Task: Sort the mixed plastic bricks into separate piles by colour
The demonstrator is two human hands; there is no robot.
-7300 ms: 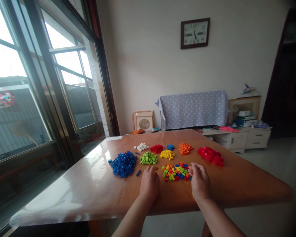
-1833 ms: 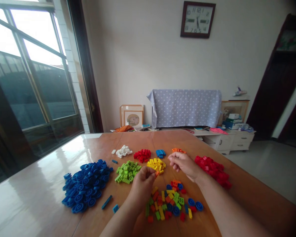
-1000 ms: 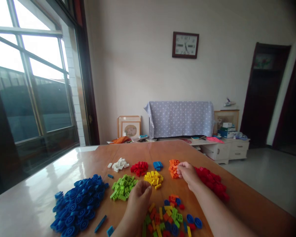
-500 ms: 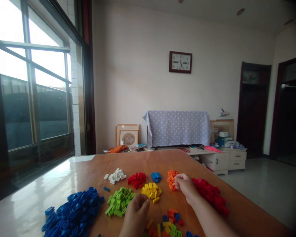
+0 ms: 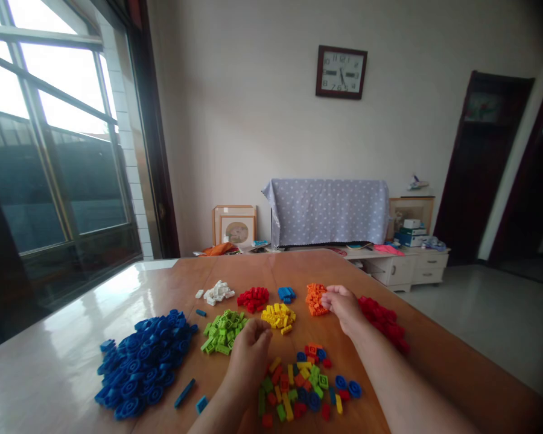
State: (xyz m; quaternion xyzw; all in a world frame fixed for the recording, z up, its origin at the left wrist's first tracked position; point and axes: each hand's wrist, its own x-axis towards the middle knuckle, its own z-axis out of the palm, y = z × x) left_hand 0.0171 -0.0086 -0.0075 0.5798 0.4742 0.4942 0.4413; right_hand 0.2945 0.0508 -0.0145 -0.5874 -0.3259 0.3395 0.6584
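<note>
At the right edge of the orange pile, the right hand reaches forward with curled fingers; whether they grip a brick cannot be told. Beside the green pile, the left hand bends inward, thumb near forefinger, its grip unclear. The mixed bricks lie nearer, between the forearms.

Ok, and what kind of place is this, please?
It looks like a room in a home, probably a living room. A wall clock hangs above a polka-dot cloth draped over something, framed pictures lean at the wall, and a low white cabinet stands behind the table.
</note>
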